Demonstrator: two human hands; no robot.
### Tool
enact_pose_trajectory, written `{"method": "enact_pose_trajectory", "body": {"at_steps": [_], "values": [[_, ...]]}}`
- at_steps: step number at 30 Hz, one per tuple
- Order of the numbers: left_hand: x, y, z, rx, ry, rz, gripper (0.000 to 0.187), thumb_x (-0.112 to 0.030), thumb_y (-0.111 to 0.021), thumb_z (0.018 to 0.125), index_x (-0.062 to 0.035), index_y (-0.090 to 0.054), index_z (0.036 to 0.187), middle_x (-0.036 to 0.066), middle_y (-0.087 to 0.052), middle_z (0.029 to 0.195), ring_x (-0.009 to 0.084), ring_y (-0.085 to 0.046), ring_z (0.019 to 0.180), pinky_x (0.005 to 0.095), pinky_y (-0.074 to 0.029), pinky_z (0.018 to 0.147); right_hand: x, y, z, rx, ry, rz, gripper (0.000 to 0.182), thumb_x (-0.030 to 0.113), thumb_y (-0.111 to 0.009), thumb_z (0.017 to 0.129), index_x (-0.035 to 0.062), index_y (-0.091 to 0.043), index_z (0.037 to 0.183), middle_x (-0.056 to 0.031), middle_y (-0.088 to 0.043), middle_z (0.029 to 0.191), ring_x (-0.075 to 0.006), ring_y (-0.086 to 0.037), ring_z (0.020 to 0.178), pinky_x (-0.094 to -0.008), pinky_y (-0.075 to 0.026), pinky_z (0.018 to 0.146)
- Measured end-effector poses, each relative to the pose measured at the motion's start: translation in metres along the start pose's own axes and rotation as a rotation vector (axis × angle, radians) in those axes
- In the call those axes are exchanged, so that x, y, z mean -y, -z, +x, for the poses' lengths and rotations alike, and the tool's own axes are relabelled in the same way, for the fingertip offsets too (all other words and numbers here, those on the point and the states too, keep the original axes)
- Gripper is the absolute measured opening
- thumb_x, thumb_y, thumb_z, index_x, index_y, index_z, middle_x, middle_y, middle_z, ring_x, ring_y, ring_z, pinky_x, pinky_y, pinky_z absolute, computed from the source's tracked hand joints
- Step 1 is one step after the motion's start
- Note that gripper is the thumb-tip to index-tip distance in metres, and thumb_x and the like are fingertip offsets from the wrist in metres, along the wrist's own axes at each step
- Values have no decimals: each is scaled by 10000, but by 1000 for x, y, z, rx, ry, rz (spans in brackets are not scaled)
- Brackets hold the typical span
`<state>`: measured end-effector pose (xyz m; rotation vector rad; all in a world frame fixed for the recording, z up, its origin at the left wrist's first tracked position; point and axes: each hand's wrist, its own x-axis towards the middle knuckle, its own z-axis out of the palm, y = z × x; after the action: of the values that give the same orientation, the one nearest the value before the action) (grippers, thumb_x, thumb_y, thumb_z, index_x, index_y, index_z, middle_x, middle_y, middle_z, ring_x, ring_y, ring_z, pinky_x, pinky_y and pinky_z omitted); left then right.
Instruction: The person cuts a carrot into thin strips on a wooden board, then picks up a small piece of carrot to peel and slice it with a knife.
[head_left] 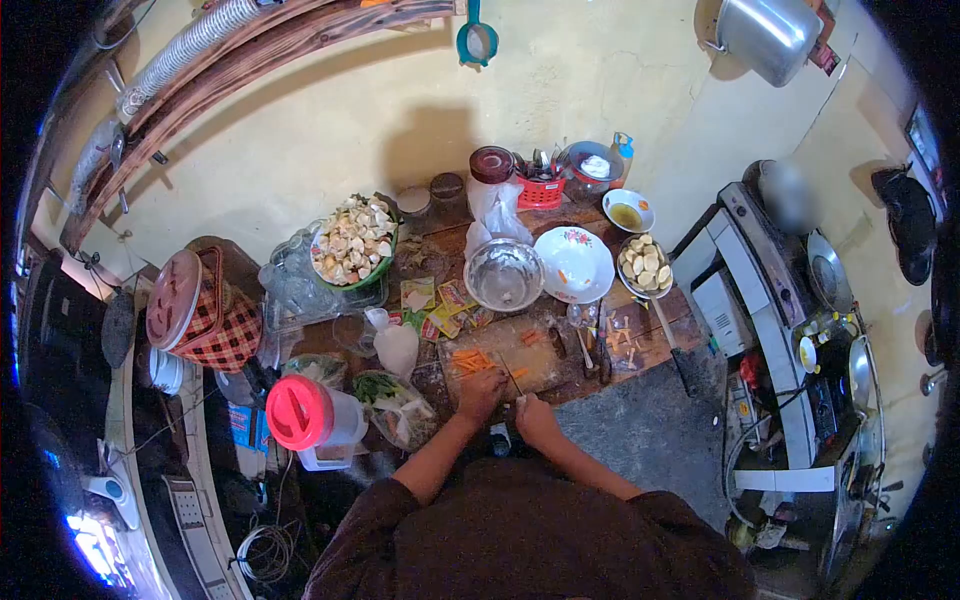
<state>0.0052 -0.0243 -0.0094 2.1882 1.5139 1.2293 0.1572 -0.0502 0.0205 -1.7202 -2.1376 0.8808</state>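
At the table's front edge lies a worn wooden cutting board [543, 362]. Orange carrot sticks [468, 360] are gathered on its left side, and small carrot pieces [530, 337] lie farther back. My left hand [482, 394] is closed over the front of the carrot sticks, its fingertips partly hidden. My right hand [537, 420] is wrapped round the handle of a knife [510, 376]. The knife's thin blade points away from me over the board, just right of my left fingers.
Behind the board stand a metal bowl [505, 275] and a flowered white bowl [575, 265]. A pan of sliced pieces [645, 268] sits right, its handle past the table edge. Left are seasoning packets [447, 305], a bag of greens [400, 408] and a red-lidded pitcher [312, 415].
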Motion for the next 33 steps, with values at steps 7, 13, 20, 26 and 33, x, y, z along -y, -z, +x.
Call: {"method": "enact_pose_trajectory", "body": {"at_steps": [7, 13, 20, 26, 33], "values": [[2, -5, -3, 2, 48, 7, 91, -95, -642, 699, -46, -632, 774, 86, -639, 844, 250, -611, 784, 336, -492, 694, -21, -17, -2, -3, 17, 11, 318, 220, -404, 886, -67, -517, 812, -295, -561, 717, -465, -551, 703, -514, -442, 656], [6, -7, -3, -57, -2, -30, 100, -107, -646, 695, -52, -633, 777, 86, -635, 823, 254, -609, 784, 340, -490, 696, -27, -28, 1, -64, 4, 82, 309, 219, -391, 894, -57, -500, 810, -276, -555, 704, -459, -545, 691, -521, -426, 636], [7, -5, -3, 41, 25, 31, 109, -113, -645, 689, -44, -630, 773, 85, -636, 843, 257, -610, 793, 342, -487, 685, -8, -10, 2, -25, -11, 64, 322, 243, -387, 896, -57, -501, 875, -282, -566, 778, -447, -559, 734, -518, -438, 680], [6, -4, -2, -18, 0, 17, 100, -109, -644, 691, -47, -629, 768, 87, -634, 862, 256, -610, 792, 340, -489, 695, -7, -8, 4, -2, -10, 51, 322, 241, -378, 899, -57, -496, 866, -280, -568, 782, -440, -564, 727, -511, -447, 668], [8, -7, -3, 8, -1, 20, 109, -105, -649, 687, -51, -637, 781, 88, -634, 872, 254, -612, 779, 340, -494, 691, -5, -10, 4, 28, -99, 35, 329, 242, -382, 897, -61, -503, 849, -272, -578, 757, -441, -569, 726, -513, -457, 659]]}}
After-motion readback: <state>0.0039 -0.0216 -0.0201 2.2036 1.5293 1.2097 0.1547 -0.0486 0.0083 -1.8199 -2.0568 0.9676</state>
